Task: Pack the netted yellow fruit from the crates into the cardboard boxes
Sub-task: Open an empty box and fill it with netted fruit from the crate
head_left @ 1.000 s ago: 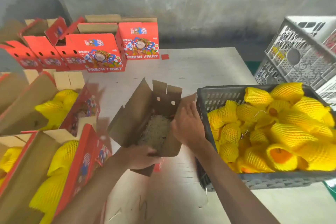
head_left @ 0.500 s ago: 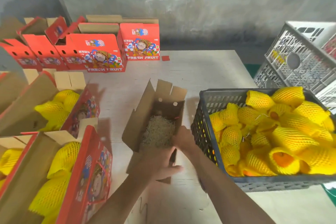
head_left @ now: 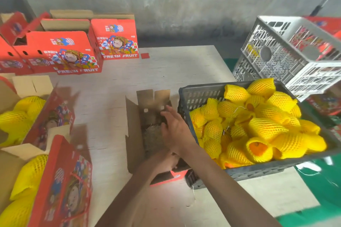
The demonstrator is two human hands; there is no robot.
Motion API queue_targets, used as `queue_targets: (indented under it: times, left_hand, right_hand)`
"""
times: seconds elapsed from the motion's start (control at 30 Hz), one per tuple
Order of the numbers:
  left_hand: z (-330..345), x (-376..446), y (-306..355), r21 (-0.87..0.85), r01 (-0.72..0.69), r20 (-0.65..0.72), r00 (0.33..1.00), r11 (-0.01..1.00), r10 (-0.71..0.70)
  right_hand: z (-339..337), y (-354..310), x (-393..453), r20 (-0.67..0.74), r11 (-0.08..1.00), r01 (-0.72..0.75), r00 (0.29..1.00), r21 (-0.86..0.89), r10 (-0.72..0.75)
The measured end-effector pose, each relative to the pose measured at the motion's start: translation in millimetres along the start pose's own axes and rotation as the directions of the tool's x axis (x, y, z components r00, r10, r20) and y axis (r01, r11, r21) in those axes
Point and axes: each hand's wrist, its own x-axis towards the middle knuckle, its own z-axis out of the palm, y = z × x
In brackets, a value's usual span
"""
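Note:
An open cardboard box point(head_left: 133, 131), brown inside and red outside, stands mid-table with straw padding point(head_left: 152, 135) on its bottom. It sits right against a dark plastic crate point(head_left: 200, 89) heaped with yellow fruit in foam nets point(head_left: 258, 125). My right hand point(head_left: 175, 131) lies over the box's right side, fingers straight and pointing away from me. My left hand point(head_left: 162, 162) grips the box's near end, partly hidden under my right forearm. Neither hand holds fruit.
Two open boxes with netted fruit, the farther one point(head_left: 55, 114) and the nearer one point(head_left: 62, 180), stand at the left. Closed red "Fresh Fruit" boxes point(head_left: 73, 55) line the back. Stacked white crates point(head_left: 287, 51) rise at the right beyond the table's edge. Green floor point(head_left: 317, 180) shows at lower right.
The open box slid right and turned straight against the dark crate. My right hand moved forward over the box's right side; my left hand shifted to its near end.

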Motion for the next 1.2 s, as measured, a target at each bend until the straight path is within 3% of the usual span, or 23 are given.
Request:
queue_targets:
  times: [0.07,0.17,0.33,0.5,0.53,0.57,0.63,0.67,0.73,0.8,0.93,1.07,1.13,1.2]
  left_hand:
    - [-9.5,-0.6,4.5,-0.102,-0.029,-0.098,0.995,0.994,0.019]
    - [-18.2,-0.4,20.1,-0.216,-0.130,-0.272,0.960,0.968,0.068]
    - [-10.3,1.9,66.2,-0.030,-0.174,-0.538,0.833,0.984,0.131]
    - [17.0,15.1,122.6,0.175,-0.100,-0.687,0.700,0.979,0.194]
    - [23.8,16.5,136.3,0.157,-0.122,-0.671,0.715,0.980,0.196]
    - [30.1,18.8,149.8,0.108,-0.142,-0.607,0.774,0.984,0.178]
    - [44.5,23.2,172.1,-0.004,-0.155,-0.339,0.930,0.988,0.145]
    - [52.0,26.0,180.4,-0.025,-0.151,-0.211,0.967,0.988,0.143]
    - [64.5,34.9,192.1,-0.022,-0.161,-0.083,0.984,0.987,0.158]
    - [73.1,42.8,200.9,-0.042,-0.158,-0.057,0.986,0.987,0.155]
    - [84.9,62.0,214.2,-0.060,-0.061,-0.043,0.997,0.996,0.059]
    - [85.1,62.9,209.7,-0.158,-0.027,-0.048,0.999,0.987,0.020]
    - [70.9,57.2,200.3,-0.282,-0.006,-0.058,0.998,0.959,-0.011]
    - [51.8,51.1,191.1,-0.475,0.009,-0.097,0.993,0.880,-0.062]
  right_hand:
    - [-19.2,7.1,-3.3,-0.112,0.981,-0.021,0.993,0.191,0.043]
    - [-46.6,38.2,-13.5,-0.201,0.980,-0.042,0.976,0.194,0.082]
    - [-77.0,96.6,-11.2,-0.076,0.949,-0.202,0.971,0.243,0.226]
    - [-120.7,150.1,-10.7,0.020,0.976,-0.219,0.976,0.017,0.219]
    - [-133.2,162.2,-15.2,0.051,0.969,-0.228,0.971,-0.090,0.233]
    - [-146.2,174.8,-19.9,0.110,0.956,-0.233,0.961,-0.178,0.255]
    - [-166.4,195.2,-31.9,0.277,0.943,-0.207,0.920,-0.262,0.279]
    - [-172.2,202.9,-37.4,0.333,0.937,-0.194,0.898,-0.291,0.289]
    - [-181.1,210.8,-44.5,0.393,0.910,-0.162,0.863,-0.381,0.318]
    - [-181.3,214.8,-46.9,0.436,0.885,-0.102,0.841,-0.454,0.321]
    - [-172.8,212.3,-49.4,0.387,0.856,-0.029,0.884,-0.516,0.264]
    - [-173.7,220.8,-51.8,0.290,0.930,-0.096,0.934,-0.354,0.207]
    - [-181.6,233.7,-47.9,0.216,0.977,-0.166,0.957,-0.135,0.193]
    - [-190.4,242.7,-44.0,0.075,0.941,-0.283,0.959,0.189,0.273]
